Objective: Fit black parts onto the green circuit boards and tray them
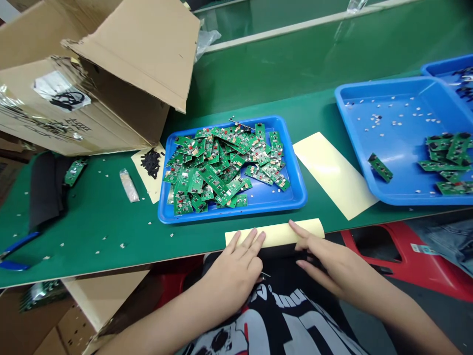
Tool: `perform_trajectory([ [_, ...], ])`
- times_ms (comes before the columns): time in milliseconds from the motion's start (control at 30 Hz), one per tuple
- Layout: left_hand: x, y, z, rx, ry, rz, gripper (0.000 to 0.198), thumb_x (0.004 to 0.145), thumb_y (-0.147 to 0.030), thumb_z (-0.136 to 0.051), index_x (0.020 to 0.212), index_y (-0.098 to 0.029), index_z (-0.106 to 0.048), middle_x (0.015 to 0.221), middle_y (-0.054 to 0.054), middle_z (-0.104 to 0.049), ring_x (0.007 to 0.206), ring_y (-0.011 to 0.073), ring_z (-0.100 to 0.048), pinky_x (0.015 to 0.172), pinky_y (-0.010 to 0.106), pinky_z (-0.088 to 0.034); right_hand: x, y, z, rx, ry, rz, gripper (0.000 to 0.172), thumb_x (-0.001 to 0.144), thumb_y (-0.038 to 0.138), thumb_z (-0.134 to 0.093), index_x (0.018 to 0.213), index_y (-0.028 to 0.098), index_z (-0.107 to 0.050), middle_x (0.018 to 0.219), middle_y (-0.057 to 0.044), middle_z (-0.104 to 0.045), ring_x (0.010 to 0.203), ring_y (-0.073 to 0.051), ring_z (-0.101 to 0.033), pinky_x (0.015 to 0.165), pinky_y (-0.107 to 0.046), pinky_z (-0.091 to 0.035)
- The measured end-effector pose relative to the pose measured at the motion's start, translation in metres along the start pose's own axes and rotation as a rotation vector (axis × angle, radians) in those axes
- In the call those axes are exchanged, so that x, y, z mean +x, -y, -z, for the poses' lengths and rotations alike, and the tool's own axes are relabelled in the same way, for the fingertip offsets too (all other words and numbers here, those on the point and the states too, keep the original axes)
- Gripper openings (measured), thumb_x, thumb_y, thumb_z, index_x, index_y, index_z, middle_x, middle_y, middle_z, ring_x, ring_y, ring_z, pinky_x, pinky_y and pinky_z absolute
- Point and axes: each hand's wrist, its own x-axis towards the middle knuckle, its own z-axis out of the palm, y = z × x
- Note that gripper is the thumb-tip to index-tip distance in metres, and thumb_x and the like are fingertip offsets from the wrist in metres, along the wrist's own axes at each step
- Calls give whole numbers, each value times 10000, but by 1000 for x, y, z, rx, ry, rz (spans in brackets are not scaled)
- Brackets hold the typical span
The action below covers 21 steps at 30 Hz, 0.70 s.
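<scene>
You have both hands on a cream paper sheet [275, 235] that lies along the front edge of the green table [96, 207], in front of the blue tray [236, 215] heaped with green circuit boards [214, 175]. A black strip [277, 252] shows along the sheet's near side; whether it is stuck to the paper or only lies against it, you cannot tell from here.

Your left hand [238, 268] is palm down, its fingers extended and slightly spread on the paper, resting rather than gripping. On your right hand [332, 261] the index finger lies on the sheet while the thumb stands apart below it; the other fingers curl in at the black edge, and whether they pinch it is hidden. The paper's right end curves over instead of lying flat.

The step in hand seems to be bending or working the sheet along its length, perhaps to part the paper from the black layer. The next move likely calls for your left hand to keep its end steady while your right takes a sure hold of the near edge and works it evenly, without creasing the paper.
</scene>
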Motion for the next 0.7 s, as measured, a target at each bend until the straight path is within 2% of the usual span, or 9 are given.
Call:
perform_trajectory([
  [100,4,6,-9,2,8,18,98,912,-164,-562,841,-100,-588,1438,272,-450,1368,386,-394,1066,610,-422,-12,-5,6,91,-216,-158,63,912,255,-525,870,212,-544,1153,-126,-701,551,-97,-618,515,-222,-541],
  [200,15,12,-5,-18,-7,72,80,888,-165,-603,857,-97,-575,1464,293,-397,1387,400,-349,1080,621,-395,-30,-10,10,58,-387,-248,84,904,290,-564,909,209,-546,1064,-116,-725,517,-87,-592,489,-198,-523],
  [300,31,14,3,-42,15,141,87,893,-177,-593,889,-92,-577,1466,292,-399,1371,416,-377,1076,646,-377,-38,-9,9,23,-340,-231,93,903,293,-570,933,212,-535,1152,-137,-700,468,-68,-544,450,-191,-498],
  [400,39,10,9,-77,26,201,118,913,-211,-563,864,-105,-575,1427,279,-472,1344,403,-439,1069,629,-395,-32,-7,2,37,-246,-213,78,915,282,-549,947,214,-531,1305,-166,-617,463,-63,-529,406,-201,-465],
  [500,35,3,17,-168,-99,191,112,909,-207,-556,827,-131,-568,1370,247,-552,1306,369,-505,1047,551,-454,-21,-7,-2,32,-220,-211,79,927,264,-520,964,208,-561,1349,-170,-583,548,-88,-610,449,-217,-494],
  [533,32,1,20,-238,-154,198,115,914,-208,-541,824,-141,-568,1286,220,-622,1230,344,-579,995,512,-501,-18,-6,-2,31,-235,-203,84,928,252,-514,962,207,-576,1329,-163,-600,622,-112,-653,489,-226,-516],
  [600,27,-4,28,-469,-208,267,143,928,-237,-507,825,-160,-569,1003,137,-723,943,262,-695,791,394,-574,-11,-3,2,42,-318,-170,96,923,224,-518,951,210,-609,1213,-138,-664,816,-167,-698,594,-251,-556],
  [667,27,-7,34,-794,-207,381,136,931,-279,-498,898,-168,-568,736,40,-679,649,165,-642,572,270,-512,-4,5,9,85,-419,-111,100,905,185,-544,935,221,-632,1005,-88,-699,897,-183,-691,669,-262,-570],
  [700,29,-8,37,-958,-206,428,145,927,-295,-505,969,-168,-560,676,9,-643,574,134,-589,516,234,-460,0,11,13,112,-449,-72,108,894,162,-559,932,227,-637,904,-58,-690,855,-170,-690,669,-253,-570],
])
